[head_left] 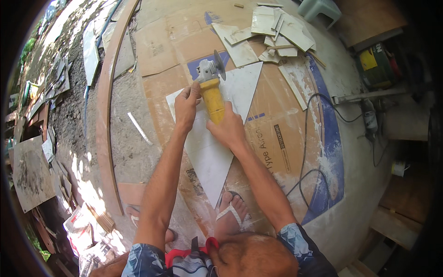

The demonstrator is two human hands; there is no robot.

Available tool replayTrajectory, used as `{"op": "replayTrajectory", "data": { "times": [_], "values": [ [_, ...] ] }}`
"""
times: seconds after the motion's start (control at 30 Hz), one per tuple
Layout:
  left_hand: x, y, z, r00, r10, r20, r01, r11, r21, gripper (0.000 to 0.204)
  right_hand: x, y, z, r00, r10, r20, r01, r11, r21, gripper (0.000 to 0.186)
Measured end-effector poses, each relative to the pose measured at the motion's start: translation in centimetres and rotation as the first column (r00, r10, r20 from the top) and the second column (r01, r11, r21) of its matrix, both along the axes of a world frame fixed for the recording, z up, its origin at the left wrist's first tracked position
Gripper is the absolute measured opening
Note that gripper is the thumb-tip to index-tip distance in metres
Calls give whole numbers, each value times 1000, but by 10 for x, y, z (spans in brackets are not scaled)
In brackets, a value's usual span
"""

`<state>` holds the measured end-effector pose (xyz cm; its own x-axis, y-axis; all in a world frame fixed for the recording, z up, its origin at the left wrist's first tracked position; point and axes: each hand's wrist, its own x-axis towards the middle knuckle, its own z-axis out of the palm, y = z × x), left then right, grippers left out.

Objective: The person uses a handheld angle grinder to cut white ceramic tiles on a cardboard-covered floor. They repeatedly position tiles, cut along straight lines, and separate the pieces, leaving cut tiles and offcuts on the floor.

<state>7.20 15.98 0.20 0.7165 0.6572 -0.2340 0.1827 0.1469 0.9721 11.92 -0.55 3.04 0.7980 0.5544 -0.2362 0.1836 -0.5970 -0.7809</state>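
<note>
A yellow angle grinder (212, 98) with a grey metal head is held above a white triangular tile (208, 159). Its dark cutting disc (219, 65) stands near upright on the right of the head, apart from the tile as far as I can tell. My right hand (229, 127) is closed round the rear of the yellow body. At the front, beside the head, my left hand (188, 105) grips the tool with bent fingers; what exactly they hold there is partly hidden. The tile's narrow tip points at my sandalled foot (229, 214).
Flattened cardboard (272, 152) lies under the tile. Broken tile pieces (277, 32) are heaped at the far right. A black cord (302, 161) loops on the right. To the left runs a long brown beam (107, 101). A grey-green plastic stool (319, 11) stands far right.
</note>
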Motion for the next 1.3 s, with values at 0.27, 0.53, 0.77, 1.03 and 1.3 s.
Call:
{"op": "replayTrajectory", "data": {
  "times": [0.27,0.53,0.77,1.03,1.3],
  "values": [
    [3,6,-17,997,-42,57,39,998,46,62,7,14,-8,1000,19,-16,-21,997,-76,63],
    [4,8,-21,1000,-8,2,7,995,104,64,11,17,-12,999,42,-17,-43,994,-97,62],
    [9,8,-24,1000,25,-14,-24,993,119,61,13,18,-8,999,30,-44,-33,996,-84,61],
    [10,8,-24,1000,13,13,-14,995,100,59,13,19,-9,998,29,-54,-34,995,-90,61],
    [10,10,-24,1000,14,-19,-12,993,118,61,12,19,-8,998,34,-46,-38,996,-80,61]
  ]
}}
